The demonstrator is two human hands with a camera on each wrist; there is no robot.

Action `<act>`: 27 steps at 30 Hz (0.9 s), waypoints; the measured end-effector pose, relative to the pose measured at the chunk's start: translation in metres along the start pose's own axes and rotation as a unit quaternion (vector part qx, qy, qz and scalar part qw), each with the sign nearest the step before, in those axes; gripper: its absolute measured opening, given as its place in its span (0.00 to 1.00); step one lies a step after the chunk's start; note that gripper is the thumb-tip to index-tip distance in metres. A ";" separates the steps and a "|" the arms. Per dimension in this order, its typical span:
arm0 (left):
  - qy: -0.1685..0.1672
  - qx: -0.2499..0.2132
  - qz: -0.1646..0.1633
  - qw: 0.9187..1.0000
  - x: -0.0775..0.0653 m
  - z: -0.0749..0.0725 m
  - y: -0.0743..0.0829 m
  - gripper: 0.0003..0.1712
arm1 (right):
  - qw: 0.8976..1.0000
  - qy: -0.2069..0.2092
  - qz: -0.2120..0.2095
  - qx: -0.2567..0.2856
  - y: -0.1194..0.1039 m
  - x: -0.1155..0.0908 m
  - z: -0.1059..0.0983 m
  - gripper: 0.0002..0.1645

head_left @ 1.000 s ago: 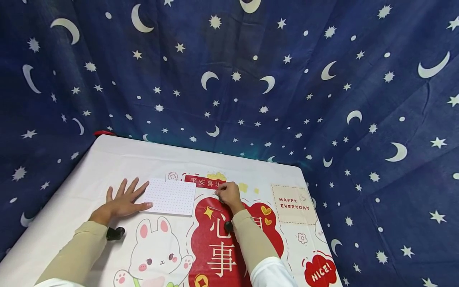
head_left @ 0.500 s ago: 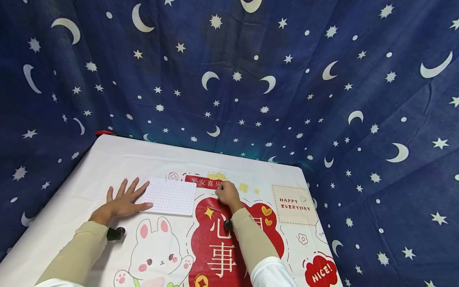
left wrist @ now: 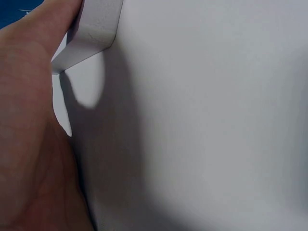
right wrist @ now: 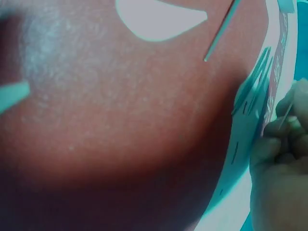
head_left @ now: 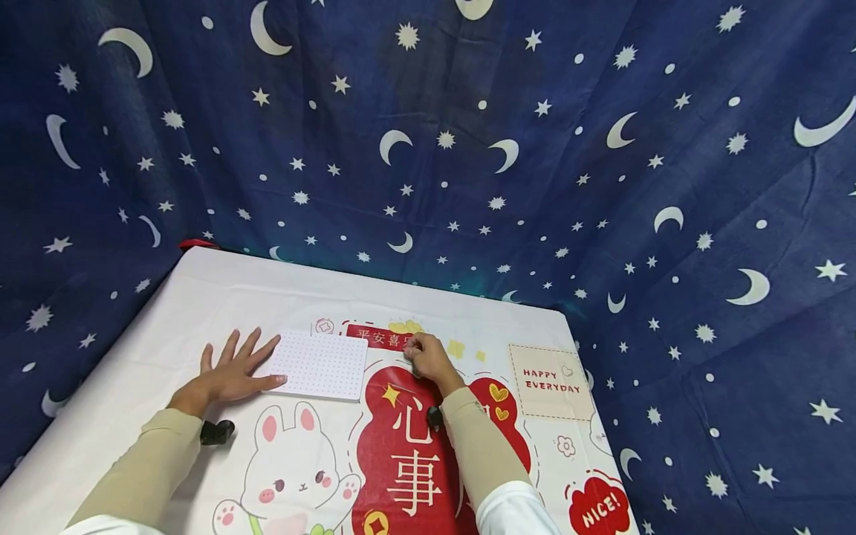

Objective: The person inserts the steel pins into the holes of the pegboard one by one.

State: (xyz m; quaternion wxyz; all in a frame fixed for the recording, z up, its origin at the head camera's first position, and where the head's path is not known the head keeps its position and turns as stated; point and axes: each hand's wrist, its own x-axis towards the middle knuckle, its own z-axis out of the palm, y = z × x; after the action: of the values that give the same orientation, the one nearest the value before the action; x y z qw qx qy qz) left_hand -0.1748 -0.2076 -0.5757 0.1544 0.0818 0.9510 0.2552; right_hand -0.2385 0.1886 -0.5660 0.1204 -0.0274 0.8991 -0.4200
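Note:
A white board with a grid of small dots lies flat on the table; its thick edge shows in the left wrist view. My left hand is spread at the board's left end, index finger and thumb touching it. Right of the board, my right hand is curled low over the table. In the right wrist view, its fingertips pinch a thin stick, like a toothpick. Several similar thin sticks lie in a loose bunch beside that hand. Another single stick lies on the red print.
A white printed cloth covers the table, with a rabbit picture, red lettered shapes and a beige printed square. Dark blue curtains with moons and stars hang behind and along the sides.
My right hand has shifted slightly right, uncovering a little of what lies below its fingers. The left hand and the board keep their places; the head view has shifted a little.

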 end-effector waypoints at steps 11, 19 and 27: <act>0.006 -0.001 -0.001 1.000 0.000 0.000 0.002 0.56 | 0.994 0.043 -0.015 0.096 -0.013 0.004 0.005 0.09; 0.014 -0.001 -0.001 1.000 0.000 0.001 0.000 0.56 | 0.983 0.057 -0.078 0.156 -0.042 0.007 0.022 0.11; 0.018 -0.011 -0.007 1.000 -0.002 0.003 0.001 0.56 | 0.974 0.057 -0.081 0.205 -0.062 0.013 0.037 0.11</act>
State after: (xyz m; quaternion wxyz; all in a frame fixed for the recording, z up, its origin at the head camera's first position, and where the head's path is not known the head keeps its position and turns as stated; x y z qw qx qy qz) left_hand -0.1717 -0.2052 -0.5774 0.1398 0.0686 0.9513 0.2661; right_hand -0.2453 0.1188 -0.5436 0.0380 -0.0512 0.7938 -0.6049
